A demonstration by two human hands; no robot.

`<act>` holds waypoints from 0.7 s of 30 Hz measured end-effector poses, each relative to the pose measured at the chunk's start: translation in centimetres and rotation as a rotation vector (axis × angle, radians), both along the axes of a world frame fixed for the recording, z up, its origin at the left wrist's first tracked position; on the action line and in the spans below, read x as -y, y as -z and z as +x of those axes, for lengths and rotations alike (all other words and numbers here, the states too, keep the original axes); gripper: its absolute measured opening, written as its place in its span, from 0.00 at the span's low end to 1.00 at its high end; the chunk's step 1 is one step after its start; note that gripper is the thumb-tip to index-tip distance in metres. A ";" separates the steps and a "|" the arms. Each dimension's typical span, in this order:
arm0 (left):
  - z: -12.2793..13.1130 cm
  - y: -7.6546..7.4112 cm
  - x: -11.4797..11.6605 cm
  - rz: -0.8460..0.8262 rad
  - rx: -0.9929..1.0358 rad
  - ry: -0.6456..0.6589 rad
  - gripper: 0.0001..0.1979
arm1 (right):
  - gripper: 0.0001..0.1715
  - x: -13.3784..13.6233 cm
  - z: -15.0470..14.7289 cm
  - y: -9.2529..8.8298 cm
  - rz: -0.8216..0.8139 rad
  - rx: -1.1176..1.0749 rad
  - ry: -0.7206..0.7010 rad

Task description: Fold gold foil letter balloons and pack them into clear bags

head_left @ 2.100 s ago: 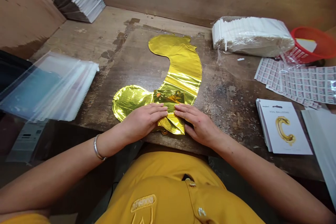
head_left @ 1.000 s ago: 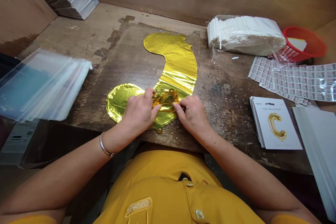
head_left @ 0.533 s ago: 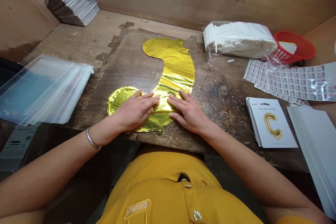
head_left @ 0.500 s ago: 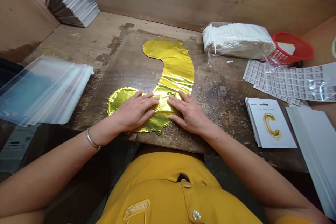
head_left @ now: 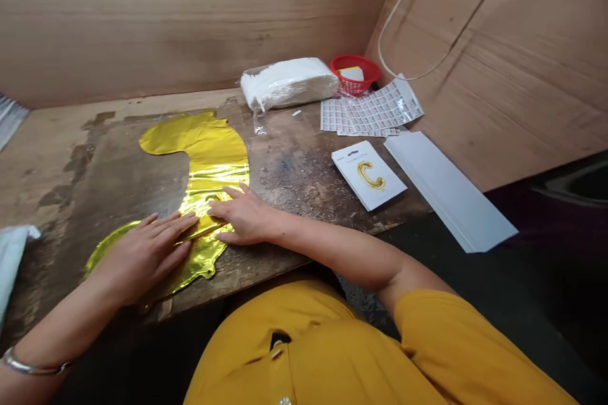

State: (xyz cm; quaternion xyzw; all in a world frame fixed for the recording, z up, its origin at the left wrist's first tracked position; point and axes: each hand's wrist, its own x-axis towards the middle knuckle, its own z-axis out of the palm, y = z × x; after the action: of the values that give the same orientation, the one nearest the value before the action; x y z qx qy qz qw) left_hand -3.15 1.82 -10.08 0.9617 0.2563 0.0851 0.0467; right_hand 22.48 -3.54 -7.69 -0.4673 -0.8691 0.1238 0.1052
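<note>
A flat gold foil balloon [head_left: 216, 155], shaped like a curved letter, lies on the worn wooden table [head_left: 285, 183]. My left hand [head_left: 147, 253] rests on its lower part with fingers stretched out, covering some of the foil. My right hand [head_left: 244, 215] presses on the lower right of the curve, its fingers spread. Between the fingertips of both hands there is a crease or folded strip in the foil. A small tab with a hole sticks out at the balloon's lower edge.
White cards [head_left: 370, 175] picturing a gold C balloon lie to the right, beside long white sheets [head_left: 451, 193] overhanging the table edge. Behind are sticker sheets [head_left: 370, 111], a red basket [head_left: 355, 79] and a plastic-wrapped white bundle [head_left: 289, 83]. Clear plastic sleeves [head_left: 14, 259] sit at far left.
My view has swung to the right, so the balloon and table appear farther left. Both hands stay on the foil in nearly the same places.
</note>
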 end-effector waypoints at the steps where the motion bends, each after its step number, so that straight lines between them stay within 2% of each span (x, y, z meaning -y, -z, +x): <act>1: 0.0 0.0 -0.2 -0.002 0.013 0.016 0.25 | 0.20 0.0 0.0 -0.1 -0.006 0.001 0.009; 3: 0.1 -0.2 -0.3 -0.012 0.058 0.010 0.28 | 0.17 -0.3 0.0 -0.1 -0.033 -0.008 0.021; 5: 0.5 -1.1 -0.1 -0.001 0.121 -0.043 0.28 | 0.12 -0.8 -0.1 -0.1 -0.072 -0.053 0.041; 7: 1.1 -2.9 0.3 0.013 0.183 -0.111 0.24 | 0.09 -1.0 0.1 -0.6 -0.099 -0.170 0.106; 9: 2.4 -5.0 0.5 -0.014 0.266 -0.184 0.21 | 0.11 -0.2 1.4 -1.7 -0.083 -0.369 0.199; 11: 4.9 -6.9 0.6 -0.053 0.414 -0.277 0.18 | 0.12 1.8 3.9 -3.4 -0.005 -0.637 0.291; 13: 9.1 -7.8 0.6 -0.043 0.588 -0.312 0.17 | 0.12 4.9 7.9 -5.3 0.132 -0.926 0.427; 14: 11.9 -7.8 0.7 -0.037 0.614 -0.254 0.17 | 0.12 6.6 10.2 -6.0 0.211 -1.046 0.536; 15: 15.0 -7.5 0.8 -0.040 0.564 -0.132 0.18 | 0.12 8.3 12.6 -6.5 0.289 -1.138 0.644; 17: 21.8 -6.3 1.1 -0.024 0.424 0.132 0.27 | 0.12 11.6 17.0 -7.0 0.453 -1.310 0.876; 19: 28.2 -5.1 1.4 0.031 0.234 0.376 0.37 | 0.12 14.5 20.2 -6.8 0.484 -1.396 1.004; 21: 33.1 -4.2 1.6 0.021 0.114 0.537 0.44 | 0.14 17.2 21.9 -6.0 0.482 -1.420 1.100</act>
State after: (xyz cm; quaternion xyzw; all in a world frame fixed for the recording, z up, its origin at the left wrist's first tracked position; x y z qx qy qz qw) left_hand 29.93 0.26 -5.84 0.9893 -0.0120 0.1264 0.0720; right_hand 44.33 -20.76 -1.64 -0.5940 -0.2594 0.1296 0.7504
